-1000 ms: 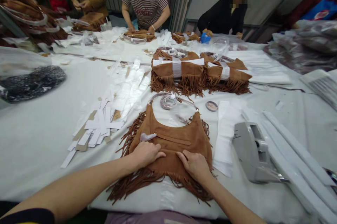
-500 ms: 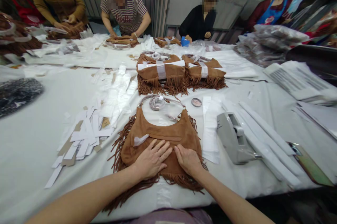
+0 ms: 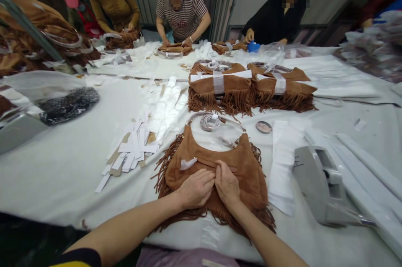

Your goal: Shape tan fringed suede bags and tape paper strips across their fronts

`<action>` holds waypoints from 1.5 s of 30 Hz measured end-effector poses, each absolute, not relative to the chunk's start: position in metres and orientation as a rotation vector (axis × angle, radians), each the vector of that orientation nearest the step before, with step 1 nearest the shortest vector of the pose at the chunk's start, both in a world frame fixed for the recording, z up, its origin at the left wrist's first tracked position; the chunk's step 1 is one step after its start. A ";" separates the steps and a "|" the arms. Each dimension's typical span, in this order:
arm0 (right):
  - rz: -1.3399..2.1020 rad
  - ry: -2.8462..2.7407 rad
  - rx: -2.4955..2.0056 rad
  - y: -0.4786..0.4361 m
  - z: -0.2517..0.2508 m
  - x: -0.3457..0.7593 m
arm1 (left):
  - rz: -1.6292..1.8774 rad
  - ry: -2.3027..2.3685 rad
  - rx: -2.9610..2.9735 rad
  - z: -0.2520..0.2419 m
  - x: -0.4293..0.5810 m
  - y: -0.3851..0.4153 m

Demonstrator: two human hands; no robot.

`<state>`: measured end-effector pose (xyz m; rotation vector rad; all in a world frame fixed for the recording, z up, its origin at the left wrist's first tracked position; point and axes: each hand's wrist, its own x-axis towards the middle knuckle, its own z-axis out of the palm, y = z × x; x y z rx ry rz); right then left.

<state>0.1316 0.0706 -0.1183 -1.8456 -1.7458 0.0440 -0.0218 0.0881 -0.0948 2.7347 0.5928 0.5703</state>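
Observation:
A brown suede handbag (image 3: pixel 251 170) with fringed sides lies flat before me, its wrapped handle (image 3: pixel 226 117) pointing away. A zip strip crosses its front, with white wrapping (image 3: pixel 188 163) on the pull at the left end. My left hand (image 3: pixel 197 187) is closed, its fingers bunched together on the suede just below the zip. Beside it, nearly touching, my right hand (image 3: pixel 226 183) is closed too, thumb and fingers pinching at the bag's front by the zip. The fingertips are partly hidden. A coiled strap (image 3: pixel 210 122) rests inside the handle's loop.
Two folded fringed bags (image 3: pixel 220 87) with clear bands lie behind. Card strips (image 3: pixel 133 147) are heaped to the left. A grey tape dispenser (image 3: pixel 320 187), white paper strips (image 3: pixel 281 166) and a small round tin (image 3: pixel 263 127) are on the right. Several co-workers stand across the table.
My left hand has gone from lying flat with fingers spread to closed. Both hands have come together near the zip. The view has swung left, shifting things rightward.

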 end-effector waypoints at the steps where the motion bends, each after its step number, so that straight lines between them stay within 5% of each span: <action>1: 0.045 -1.773 -1.840 0.070 -0.119 0.132 | 0.631 0.596 2.693 -0.092 -0.028 0.088; 5: 0.055 -1.941 -1.813 0.066 -0.113 0.132 | 0.707 0.729 2.587 -0.069 -0.080 0.102; 11: 0.057 -1.962 -1.824 0.066 -0.108 0.129 | -0.072 0.600 2.799 -0.037 -0.141 0.147; 17: 0.034 -1.979 -1.844 0.066 -0.106 0.129 | -0.273 0.670 2.789 -0.047 -0.114 0.158; 28: 0.033 -1.925 -1.853 0.067 -0.110 0.128 | 0.108 1.062 2.668 -0.048 -0.098 0.121; 32: 0.022 -1.927 -1.858 0.065 -0.110 0.128 | 0.294 0.870 2.683 -0.047 -0.051 0.092; 45: 0.106 -1.750 -1.844 0.052 -0.109 0.129 | 0.281 1.135 2.645 -0.147 -0.012 0.089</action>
